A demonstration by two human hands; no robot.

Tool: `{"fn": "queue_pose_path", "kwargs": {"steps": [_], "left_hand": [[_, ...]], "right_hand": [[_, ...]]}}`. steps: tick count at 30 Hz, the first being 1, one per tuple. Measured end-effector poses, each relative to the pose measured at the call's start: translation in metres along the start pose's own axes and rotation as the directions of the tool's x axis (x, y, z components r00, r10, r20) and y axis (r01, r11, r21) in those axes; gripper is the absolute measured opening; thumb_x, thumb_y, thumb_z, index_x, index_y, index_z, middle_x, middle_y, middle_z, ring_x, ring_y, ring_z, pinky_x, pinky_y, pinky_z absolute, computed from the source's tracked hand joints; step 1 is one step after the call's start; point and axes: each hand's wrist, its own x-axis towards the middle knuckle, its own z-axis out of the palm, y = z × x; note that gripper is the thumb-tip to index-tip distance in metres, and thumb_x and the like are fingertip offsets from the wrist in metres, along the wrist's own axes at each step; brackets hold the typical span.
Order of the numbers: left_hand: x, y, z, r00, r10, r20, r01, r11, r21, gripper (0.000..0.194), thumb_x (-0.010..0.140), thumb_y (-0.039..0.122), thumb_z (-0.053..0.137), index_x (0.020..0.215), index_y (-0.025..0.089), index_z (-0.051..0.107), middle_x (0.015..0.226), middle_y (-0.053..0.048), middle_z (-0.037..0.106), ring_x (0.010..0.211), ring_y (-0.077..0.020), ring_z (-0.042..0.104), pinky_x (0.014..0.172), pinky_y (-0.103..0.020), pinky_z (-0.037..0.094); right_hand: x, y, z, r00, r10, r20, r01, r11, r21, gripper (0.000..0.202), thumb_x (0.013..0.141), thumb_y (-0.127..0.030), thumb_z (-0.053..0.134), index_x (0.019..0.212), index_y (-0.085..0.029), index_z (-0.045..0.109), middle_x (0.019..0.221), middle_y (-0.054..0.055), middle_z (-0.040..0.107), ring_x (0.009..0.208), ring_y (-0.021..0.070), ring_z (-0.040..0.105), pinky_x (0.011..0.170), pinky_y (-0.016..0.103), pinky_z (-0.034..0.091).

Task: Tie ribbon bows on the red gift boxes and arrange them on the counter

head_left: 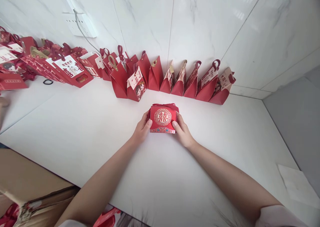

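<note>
Cardboard, the brown flap of a carton [30, 180], sits closest to you at 8 o'clock, below the near edge of the white bench [82, 133], with red scraps showing under it. Past it, at 10 o'clock, a heap of flat red gift bags [67, 70] lies against the marble wall, and a small black hair tie [47, 82] rests on the bench just in front of them. A white socket block [81, 25] with a grey cable hangs on the wall above that heap.

Your left hand [142, 128] reaches in from 7 o'clock and its fingers [149, 123] are closed against the left side of the red box [163, 119], thumb on the front face. That box sits on the bench at 12 o'clock, dead centre, its gold double-happiness medallion facing you and a red ribbon across its top. Your right hand [182, 132] comes in from 5 o'clock and its fingers [174, 123] press the right side of the same box, so you hold it between both hands.

Behind the box, near but apart from it, a row of standing red pouches [175, 81] lines the wall from 11 to 1 o'clock. Nothing lies between your hands and the box. At 4 o'clock a white sheet of paper [297, 183] lies near the bench's right edge.
</note>
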Motion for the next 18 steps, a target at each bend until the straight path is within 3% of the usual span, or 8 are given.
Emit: {"fn": "queue_pose_path", "kwargs": {"steps": [12, 15, 18], "left_hand": [[0.0, -0.003, -0.003, 1.0, -0.02, 0.001, 0.02, 0.998, 0.06, 0.063, 0.098, 0.058, 0.039, 0.147, 0.019, 0.038, 0.146, -0.014, 0.051, 0.131, -0.0303, 0.051, 0.111, -0.046, 0.041], [-0.002, -0.001, 0.002, 0.99, -0.006, -0.14, 0.02, 0.995, 0.097, 0.064, 0.097, 0.055, 0.044, 0.149, 0.02, 0.033, 0.142, -0.016, 0.05, 0.125, -0.0292, 0.056, 0.102, -0.046, 0.048], [-0.006, 0.008, 0.009, 0.947, 0.13, -0.294, -0.048, 0.962, 0.269, 0.061, 0.095, 0.045, 0.054, 0.149, 0.024, 0.033, 0.142, -0.015, 0.047, 0.125, -0.0268, 0.055, 0.1, -0.043, 0.051]], "right_hand": [[0.0, 0.005, 0.001, 1.0, -0.019, 0.002, 0.019, 0.998, 0.058, 0.065, 0.096, -0.058, 0.05, 0.149, -0.028, 0.03, 0.141, 0.01, 0.057, 0.131, 0.0281, 0.052, 0.111, 0.05, 0.04], [0.0, 0.005, 0.004, 0.998, -0.011, -0.054, 0.014, 0.998, 0.063, 0.078, 0.091, -0.059, 0.057, 0.153, -0.028, 0.021, 0.139, 0.013, 0.055, 0.127, 0.0285, 0.055, 0.108, 0.051, 0.043], [0.0, 0.005, 0.007, 0.985, -0.02, -0.173, 0.024, 0.999, 0.023, 0.098, 0.084, -0.057, 0.069, 0.157, -0.027, 0.011, 0.141, 0.016, 0.051, 0.123, 0.0291, 0.057, 0.106, 0.052, 0.046]]}}
